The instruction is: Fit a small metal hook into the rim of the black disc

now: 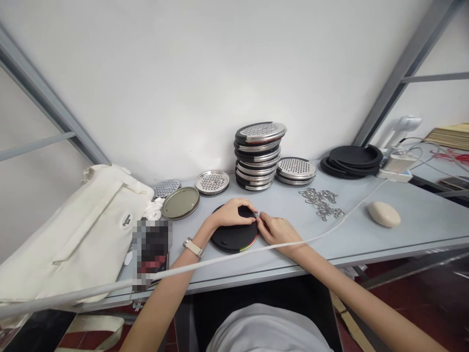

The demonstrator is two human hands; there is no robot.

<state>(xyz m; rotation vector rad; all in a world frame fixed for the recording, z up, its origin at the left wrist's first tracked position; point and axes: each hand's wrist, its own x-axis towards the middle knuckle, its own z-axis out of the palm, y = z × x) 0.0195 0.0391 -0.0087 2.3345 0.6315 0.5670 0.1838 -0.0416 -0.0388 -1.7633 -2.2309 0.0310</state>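
Observation:
A black round disc (234, 238) lies flat on the table in front of me, a thin red and yellow line along its near right edge. My left hand (234, 213) reaches over its far side, thumb and index finger curved together at the right rim. There a small metal clip (255, 214) shows between the fingertips. From the right, my right hand (277, 231) pinches at the same spot, its fingertips almost touching those of the left. The fingers partly hide the clip. Several loose metal clips (322, 201) lie in a pile to the right.
Behind the disc rises a tall stack of round graters (258, 156), beside a shorter grater stack (296, 170). Black discs (353, 159) are piled at the back right. Olive lids (180, 203) and a cream bag (91, 230) stand left. A white cable (330, 230) crosses before my arms.

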